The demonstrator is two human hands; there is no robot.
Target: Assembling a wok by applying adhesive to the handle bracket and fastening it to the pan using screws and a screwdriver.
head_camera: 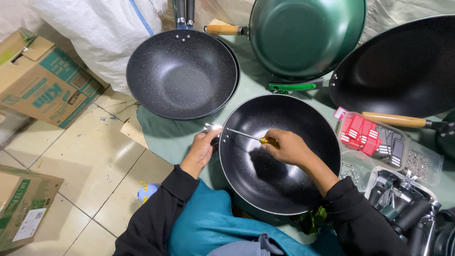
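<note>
A black speckled wok point(279, 189) rests tilted in front of me over my lap. My right hand point(289, 148) is inside it, gripping a screwdriver point(246, 135) with a yellow handle; its thin shaft points left to the wok's rim. My left hand point(203, 149) holds the outside of that rim at a small metal bracket point(211, 127), where the screwdriver tip meets the wall.
Another black wok point(182, 73) lies at the back left, a green wok point(303, 33) with a wooden handle behind, a large black wok point(403, 66) at right. Bags of screws point(417, 163), a clear box of red and black tags point(372, 137) and black handles point(403, 208) sit right. Cardboard boxes point(42, 80) stand left.
</note>
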